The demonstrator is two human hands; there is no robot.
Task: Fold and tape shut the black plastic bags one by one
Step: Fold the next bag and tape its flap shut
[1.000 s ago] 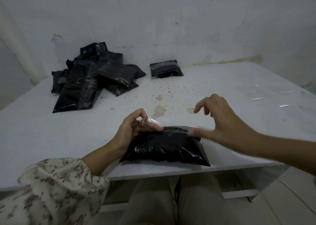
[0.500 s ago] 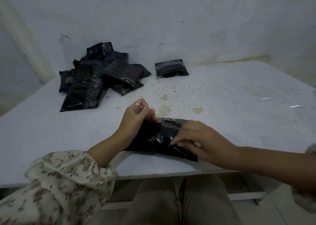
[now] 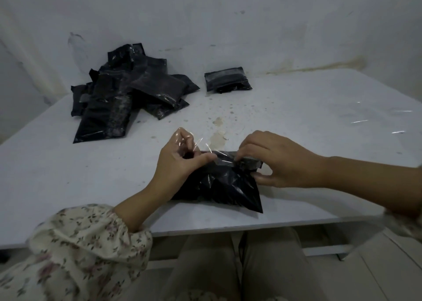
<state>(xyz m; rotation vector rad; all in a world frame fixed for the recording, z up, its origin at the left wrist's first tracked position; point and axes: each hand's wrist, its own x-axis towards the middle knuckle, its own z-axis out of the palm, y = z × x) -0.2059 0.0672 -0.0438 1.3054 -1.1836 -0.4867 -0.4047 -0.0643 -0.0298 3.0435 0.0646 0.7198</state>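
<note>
On table (image 3: pixel 68 175), glossy black bag (image 3: pixel 228 186), left hand (image 3: pixel 178 163) pinching tape (image 3: pixel 196 143); right hand (image 3: pixel 280 161) pinching bag

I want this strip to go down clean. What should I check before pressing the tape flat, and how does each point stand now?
1. Top folded over: ok, the black bag shows a folded far edge.
2. Strip along the fold: ok, the clear tape lies across it.
3. Free tape end held: ok, the left hand pinches it, raised off the bag.
4. Fold pinned: ok, the right hand grips the bag's right end.
5. Tape free of wrinkles: cannot tell.
6. Bag supported: ok, it lies on the table, near the front edge.
</note>
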